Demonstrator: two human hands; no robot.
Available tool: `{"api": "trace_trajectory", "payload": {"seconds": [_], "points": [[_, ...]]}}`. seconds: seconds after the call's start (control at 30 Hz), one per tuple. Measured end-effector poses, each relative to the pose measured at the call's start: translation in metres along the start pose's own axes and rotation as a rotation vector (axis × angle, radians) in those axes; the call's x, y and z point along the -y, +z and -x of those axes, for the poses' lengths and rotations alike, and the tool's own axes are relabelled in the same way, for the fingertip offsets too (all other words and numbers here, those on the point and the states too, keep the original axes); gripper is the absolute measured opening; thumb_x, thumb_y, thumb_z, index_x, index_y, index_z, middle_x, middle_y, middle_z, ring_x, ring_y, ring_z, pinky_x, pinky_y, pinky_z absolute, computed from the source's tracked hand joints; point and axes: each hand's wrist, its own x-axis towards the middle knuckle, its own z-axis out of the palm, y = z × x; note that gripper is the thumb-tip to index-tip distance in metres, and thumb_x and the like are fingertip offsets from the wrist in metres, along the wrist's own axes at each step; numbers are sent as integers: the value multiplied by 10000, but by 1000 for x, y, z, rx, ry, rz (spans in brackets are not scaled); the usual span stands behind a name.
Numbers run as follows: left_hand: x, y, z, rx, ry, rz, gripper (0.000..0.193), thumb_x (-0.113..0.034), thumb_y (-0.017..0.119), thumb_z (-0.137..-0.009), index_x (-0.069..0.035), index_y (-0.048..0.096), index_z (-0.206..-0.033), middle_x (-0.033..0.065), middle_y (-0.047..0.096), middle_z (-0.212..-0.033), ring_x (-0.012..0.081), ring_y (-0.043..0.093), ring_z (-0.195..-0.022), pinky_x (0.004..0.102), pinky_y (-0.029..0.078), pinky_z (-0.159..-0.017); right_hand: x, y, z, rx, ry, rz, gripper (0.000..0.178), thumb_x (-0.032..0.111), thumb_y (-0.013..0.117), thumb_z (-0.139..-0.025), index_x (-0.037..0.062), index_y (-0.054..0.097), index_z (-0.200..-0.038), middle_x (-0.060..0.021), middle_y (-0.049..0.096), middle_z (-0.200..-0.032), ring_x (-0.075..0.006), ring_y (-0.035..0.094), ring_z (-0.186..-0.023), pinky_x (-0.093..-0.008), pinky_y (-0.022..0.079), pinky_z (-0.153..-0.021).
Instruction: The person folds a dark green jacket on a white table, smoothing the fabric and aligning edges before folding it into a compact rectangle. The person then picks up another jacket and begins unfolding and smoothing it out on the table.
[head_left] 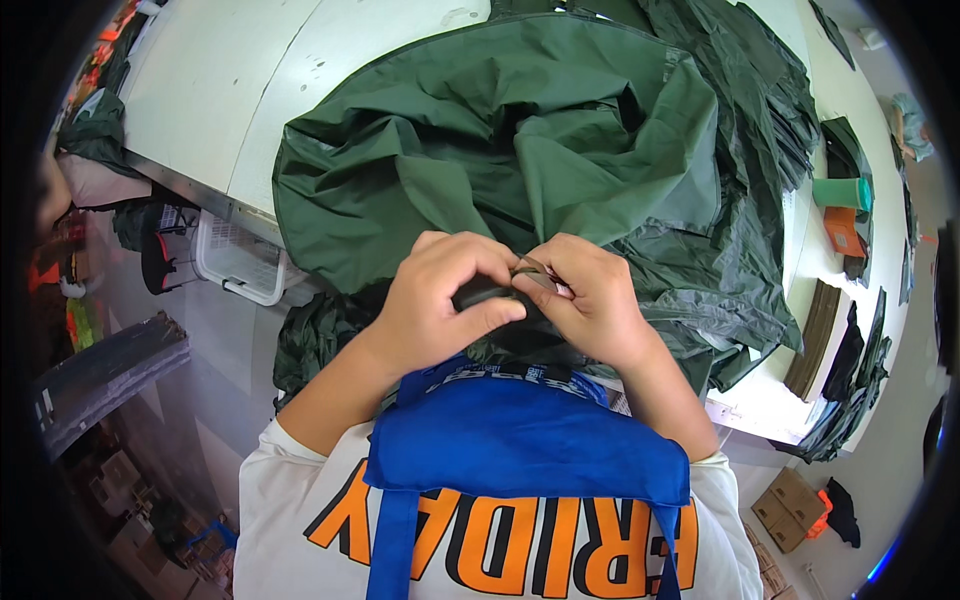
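Observation:
A large piece of dark green, smooth, coated cloth (370,140) lies spread and rumpled on the table before me. My right hand (592,295) pinches a narrow fold of this cloth between thumb and bent fingers. Close against it, my left hand (440,290) curls its fingers over the same edge, with its thumb held a little apart. The fingertips nearly meet at the fold. Something small and pale reddish shows under the right fingers, too small to name. The other fingertips are hidden in the cloth.
The white table (225,90) stretches away ahead. More crumpled green cloth (740,230) heaps at the right. Beyond stand a green cylinder (842,192) and a stack of flat brown pieces (815,335). A white plastic basket (240,255) sits at the left, cardboard boxes (790,508) at lower right.

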Motion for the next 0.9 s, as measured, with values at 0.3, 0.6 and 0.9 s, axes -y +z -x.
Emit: {"api": "trace_trajectory", "payload": {"seconds": [0.3,0.6,0.9], "points": [[1,-5,-27,98,-302,-11,194,-98,691,-842,-13,535,-765,-15,469,-577,59,413,-519,248,348,-485,23,-9,42,49,276,-251,90,14,623,-851,20,644,-938,-65,635,-735,-119,608,-597,-247,478,-577],[-32,-15,-47,-112,-220,-59,186,-53,683,-849,-13,532,-749,-42,470,-592,14,376,-555,210,322,-482,24,13,8,-272,369,-219,223,182,729,-824,-4,671,-933,-75,599,-689,-86,465,-584,-252,417,-548],[-38,-11,-52,-163,-210,-20,209,-58,675,-861,-15,516,-731,-35,489,-573,2,402,-538,202,324,-469,30,13,-6,-392,400,-207,185,150,722,-817,-9,627,-808,-58,475,-580,-121,412,-538,-285,379,-509]]}}
